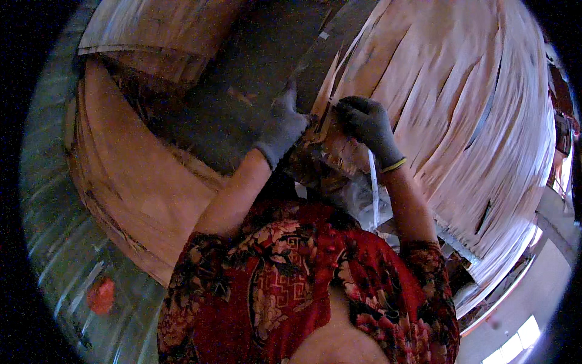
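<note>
My left hand [282, 126], in a grey glove, is closed with its thumb pointing away from me. Its curled fingers meet a narrow splintered piece of wood veneer [325, 100]; what they hold is hidden. Just right of that piece, my right hand [367, 124], in a grey glove with a yellow cuff edge, is closed in a pinch. A small pale end shows at its fingertips, and a thin white strip [374, 191] hangs below the palm. The right hand lies against the edge of a large stack of veneer sheets [436, 103], split along the grain.
More veneer sheets lie at left [139, 194] and at far left [157, 36]. A dark surface [242, 73] stretches between the stacks. Crumpled clear plastic [357, 197] sits near my body. A red object [101, 295] rests on the greenish floor [54, 242].
</note>
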A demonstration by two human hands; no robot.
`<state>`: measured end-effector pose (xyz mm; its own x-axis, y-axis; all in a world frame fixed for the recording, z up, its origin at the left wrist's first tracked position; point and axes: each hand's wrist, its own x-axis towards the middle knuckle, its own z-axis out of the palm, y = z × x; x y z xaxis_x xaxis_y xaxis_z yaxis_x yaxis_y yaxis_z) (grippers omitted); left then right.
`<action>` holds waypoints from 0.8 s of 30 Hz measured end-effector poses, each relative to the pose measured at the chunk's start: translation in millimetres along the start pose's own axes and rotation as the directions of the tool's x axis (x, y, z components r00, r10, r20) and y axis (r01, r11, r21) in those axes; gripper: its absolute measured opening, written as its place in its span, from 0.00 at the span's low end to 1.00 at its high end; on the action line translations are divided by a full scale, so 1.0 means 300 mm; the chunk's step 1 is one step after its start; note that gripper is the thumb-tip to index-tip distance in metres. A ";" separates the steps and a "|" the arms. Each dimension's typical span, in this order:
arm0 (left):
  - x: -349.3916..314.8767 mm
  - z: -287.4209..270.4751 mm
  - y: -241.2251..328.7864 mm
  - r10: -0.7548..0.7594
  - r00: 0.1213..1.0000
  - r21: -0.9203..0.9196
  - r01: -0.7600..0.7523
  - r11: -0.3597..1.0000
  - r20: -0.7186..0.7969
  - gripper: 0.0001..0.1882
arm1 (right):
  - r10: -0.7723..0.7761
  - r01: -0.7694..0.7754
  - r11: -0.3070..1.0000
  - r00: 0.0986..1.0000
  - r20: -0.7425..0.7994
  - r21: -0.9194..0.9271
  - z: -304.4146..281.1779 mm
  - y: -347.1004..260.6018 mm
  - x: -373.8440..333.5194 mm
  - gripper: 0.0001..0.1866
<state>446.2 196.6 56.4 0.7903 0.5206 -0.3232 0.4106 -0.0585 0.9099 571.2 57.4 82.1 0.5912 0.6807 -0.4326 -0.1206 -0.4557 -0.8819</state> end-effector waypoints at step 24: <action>0.016 0.014 -0.011 -0.063 0.998 0.335 0.054 0.940 0.016 0.45 | 0.038 -0.031 0.821 0.999 0.000 -0.571 0.023 -0.060 0.041 0.23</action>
<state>450.7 195.8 50.7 0.7700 0.5093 -0.3843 0.5816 -0.3126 0.7510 575.2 78.0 91.4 0.5860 0.6630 -0.4659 0.3377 -0.7224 -0.6034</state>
